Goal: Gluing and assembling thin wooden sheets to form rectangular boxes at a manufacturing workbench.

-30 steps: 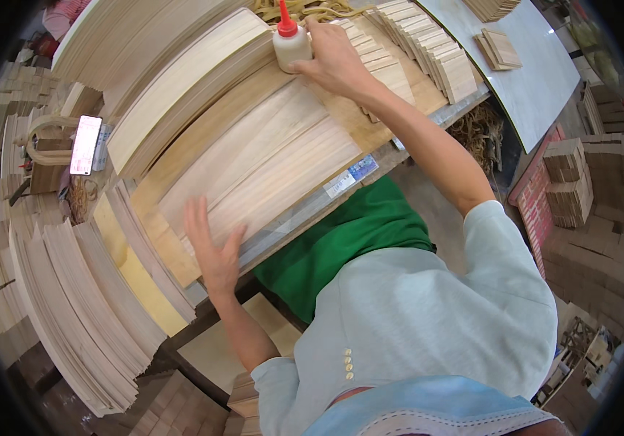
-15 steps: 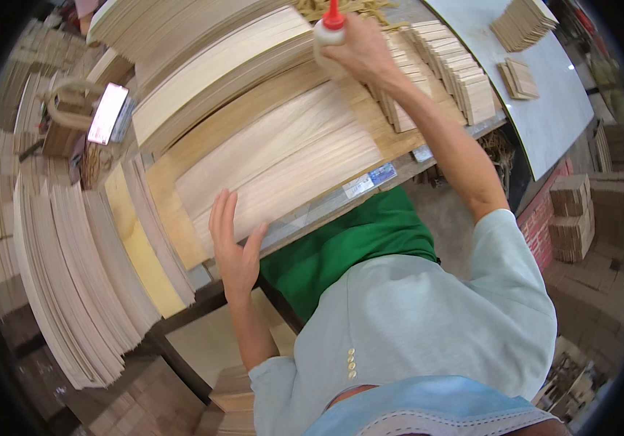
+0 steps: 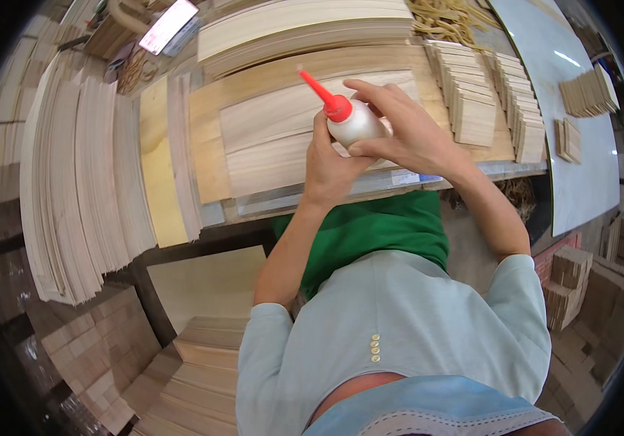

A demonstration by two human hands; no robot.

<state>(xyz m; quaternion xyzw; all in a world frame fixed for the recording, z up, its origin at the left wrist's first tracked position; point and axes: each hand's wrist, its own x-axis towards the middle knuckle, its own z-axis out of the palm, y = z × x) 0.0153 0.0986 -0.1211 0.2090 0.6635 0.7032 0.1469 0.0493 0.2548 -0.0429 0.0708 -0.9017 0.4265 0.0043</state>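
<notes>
We have our left grip point(image 3: 332, 170) and right grip point(image 3: 413, 134) both closed around the white, red-nozzled bottle point(image 3: 355, 126), above pale boards point(image 3: 268, 125) on the tabletop point(image 3: 257, 203)

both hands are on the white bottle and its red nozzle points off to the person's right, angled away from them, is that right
Not quite: the red nozzle points off to the person's left, not right, as the head view shows. The left hand and right hand are both on the white bottle, and the nozzle does angle away from them.
</notes>
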